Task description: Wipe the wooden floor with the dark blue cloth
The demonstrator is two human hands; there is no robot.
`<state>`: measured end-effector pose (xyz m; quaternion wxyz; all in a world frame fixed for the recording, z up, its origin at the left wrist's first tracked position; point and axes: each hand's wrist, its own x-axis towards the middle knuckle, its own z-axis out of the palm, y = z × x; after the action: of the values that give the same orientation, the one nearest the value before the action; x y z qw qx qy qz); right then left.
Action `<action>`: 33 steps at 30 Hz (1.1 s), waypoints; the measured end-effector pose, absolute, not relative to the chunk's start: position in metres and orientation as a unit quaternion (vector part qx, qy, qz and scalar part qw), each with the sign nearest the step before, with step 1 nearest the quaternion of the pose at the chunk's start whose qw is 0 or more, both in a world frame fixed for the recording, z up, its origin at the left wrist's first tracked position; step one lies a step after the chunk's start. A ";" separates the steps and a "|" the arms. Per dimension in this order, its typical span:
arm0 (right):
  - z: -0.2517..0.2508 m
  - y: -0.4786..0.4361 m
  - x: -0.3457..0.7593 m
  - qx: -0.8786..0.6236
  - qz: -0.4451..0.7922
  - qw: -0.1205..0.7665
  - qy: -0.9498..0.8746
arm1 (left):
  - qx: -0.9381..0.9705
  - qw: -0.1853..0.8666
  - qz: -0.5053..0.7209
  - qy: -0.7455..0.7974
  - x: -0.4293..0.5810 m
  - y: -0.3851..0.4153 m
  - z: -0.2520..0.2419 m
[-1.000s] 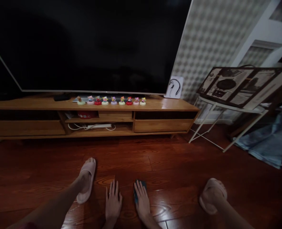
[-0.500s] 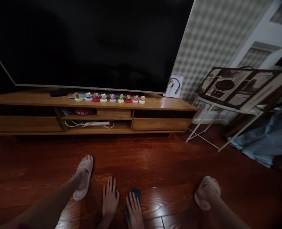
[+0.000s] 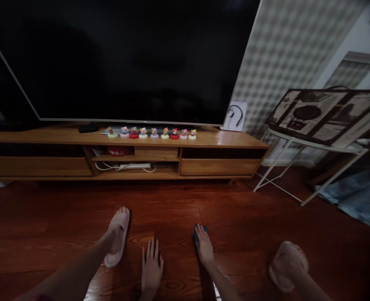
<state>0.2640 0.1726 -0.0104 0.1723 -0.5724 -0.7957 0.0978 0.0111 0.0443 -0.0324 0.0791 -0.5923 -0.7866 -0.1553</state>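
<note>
My right hand (image 3: 204, 246) presses down on a dark blue-green cloth (image 3: 195, 237) on the wooden floor, its fingers close together over it. Part of the cloth is covered by the hand. To the left, my left hand (image 3: 151, 266) lies flat and open on the floor with fingers spread and nothing in it. The glossy red-brown floor (image 3: 175, 209) shows between and beyond both hands.
A pink slipper (image 3: 118, 240) is on my left foot and another slipper (image 3: 287, 263) on my right. Ahead stands a wooden TV cabinet (image 3: 221, 167) bearing several small figurines (image 3: 154, 133) below a large television (image 3: 135, 62). At right, a white-legged table (image 3: 272, 169) holds a patterned case (image 3: 316, 115).
My right hand has slid forward and to the right, carrying the cloth with it. My left hand stays flat on the floor. The view has shifted slightly.
</note>
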 end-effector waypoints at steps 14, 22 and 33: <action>-0.020 0.092 0.279 -0.564 0.098 0.168 -0.803 | -0.592 0.071 -0.150 -0.789 0.014 0.042 -0.018; 0.009 0.125 0.304 -0.510 0.157 0.152 -0.832 | -0.594 0.075 -0.145 -0.788 0.011 0.042 -0.021; -0.002 0.167 0.422 -0.566 0.167 0.195 -0.783 | -0.591 0.069 -0.139 -0.791 0.014 0.040 -0.007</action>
<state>0.4219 0.1670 -0.0017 0.1953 -0.5661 -0.7833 0.1669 0.0139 0.0399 -0.0074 0.0686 -0.5912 -0.7914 -0.1391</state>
